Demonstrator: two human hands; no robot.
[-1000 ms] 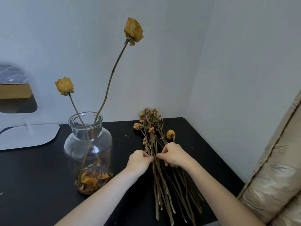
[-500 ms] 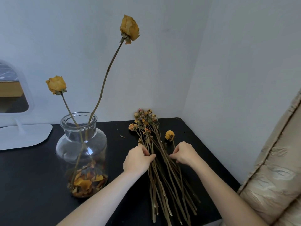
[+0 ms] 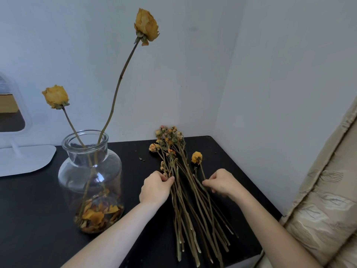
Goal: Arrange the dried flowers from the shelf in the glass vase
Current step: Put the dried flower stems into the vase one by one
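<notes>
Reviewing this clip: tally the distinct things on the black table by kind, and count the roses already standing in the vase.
Glass vase: 1
Yellow roses standing in it: 2
Loose bundle of dried stems, under both hands: 1
White mirror stand: 1
Total: 5

Black tabletop (image 3: 29,219): dark, matte, filled the lower frame from 9 o'clock round to 4 o'clock; rounded far corner at 2 o'clock.

White stand base (image 3: 25,161): flat, rounded edge, lay on the tabletop at 9 o'clock.

White-framed mirror (image 3: 11,111): stood upright above that base at the 9 o'clock edge, partly cut off by the frame.

Walls (image 3: 193,74): pale, plain, met in a vertical corner towards 1 o'clock.

Beige fabric (image 3: 328,200): textured, padded, beside the tabletop's edge at 4 o'clock.

Loose crumbs (image 3: 142,159): small, scattered on the tabletop near centre.
</notes>
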